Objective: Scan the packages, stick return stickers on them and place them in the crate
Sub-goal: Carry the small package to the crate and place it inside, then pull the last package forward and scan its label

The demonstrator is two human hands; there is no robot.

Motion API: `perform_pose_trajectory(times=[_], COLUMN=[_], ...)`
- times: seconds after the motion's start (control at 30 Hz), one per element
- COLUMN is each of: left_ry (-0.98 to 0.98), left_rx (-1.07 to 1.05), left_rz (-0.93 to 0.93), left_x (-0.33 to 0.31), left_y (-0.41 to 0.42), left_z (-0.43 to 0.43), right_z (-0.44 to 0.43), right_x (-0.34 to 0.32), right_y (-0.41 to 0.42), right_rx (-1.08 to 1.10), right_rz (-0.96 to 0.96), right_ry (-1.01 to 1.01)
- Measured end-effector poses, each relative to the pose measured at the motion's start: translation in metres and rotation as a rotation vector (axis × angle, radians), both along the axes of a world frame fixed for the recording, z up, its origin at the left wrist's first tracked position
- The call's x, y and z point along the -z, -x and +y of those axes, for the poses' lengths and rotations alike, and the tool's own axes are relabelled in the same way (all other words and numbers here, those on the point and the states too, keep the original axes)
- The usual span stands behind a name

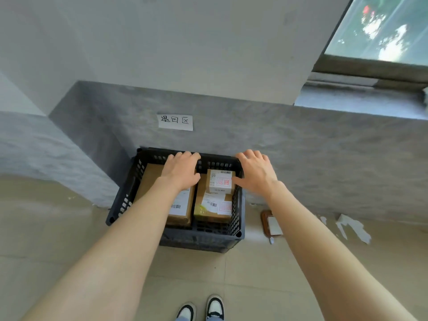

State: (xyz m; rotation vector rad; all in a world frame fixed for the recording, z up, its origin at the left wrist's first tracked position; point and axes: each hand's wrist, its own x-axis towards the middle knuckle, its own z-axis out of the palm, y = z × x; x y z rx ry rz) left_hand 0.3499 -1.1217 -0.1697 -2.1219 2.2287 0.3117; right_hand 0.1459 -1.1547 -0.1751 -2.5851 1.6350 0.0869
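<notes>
The crate [129,195], black and perforated, stood on the floor [58,239] at frame centre, its far side against the grey wall [301,147]. A paper sign [175,122] with handwritten characters was fixed to the wall just above it.

Crate contents:
- Large box [150,179]: left half, lying flat, a barcode label [179,205] on its near end.
- Lower box [208,214]: right half, carrying a white label and a red return sticker [225,207].
- Small box [221,180]: resting on the far end of the lower box, with its own red-printed sticker [223,182] facing up.

Both bare arms reached in from the lower frame edge. The left hand [183,170] was over the large box, palm down, its fingers [185,155] bent at the crate's far rim; whether they gripped the rim could not be told. The right hand [256,172] was at the crate's far right corner, released, fingers spread and grasping nothing, its thumb [238,180] just beside the small box.

On the floor right of the crate lay a brown flat item [264,218] with a white piece on it, and further right, white scraps [354,228]. Two black-and-white shoes [200,309] showed at the bottom centre. A window [379,28] filled the upper right.
</notes>
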Motion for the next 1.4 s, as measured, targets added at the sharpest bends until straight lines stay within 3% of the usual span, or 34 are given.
perform_pose_trajectory(times=[0.33,0.77,1.13,1.4], left_ry=[0.020,0.037,0.005,0.002], left_rx=[0.198,0.686,1.205,1.570], left_rz=[0.053,0.136,0.240,0.323], left_x=[-0.056,-0.088,-0.114,-0.139], left_y=[0.028,0.088,0.215,0.263], left_z=[0.029,0.108,0.289,0.493], right_z=[0.074,0.275,0.536,0.754], right_x=[-0.063,-0.093,-0.118,-0.136], right_y=[0.015,0.049,0.082,0.044], right_rx=[0.253,0.974,1.585,1.967], right_rz=[-0.043,-0.208,-0.191,-0.221], right_ry=[0.033,0.085,0.185,0.347])
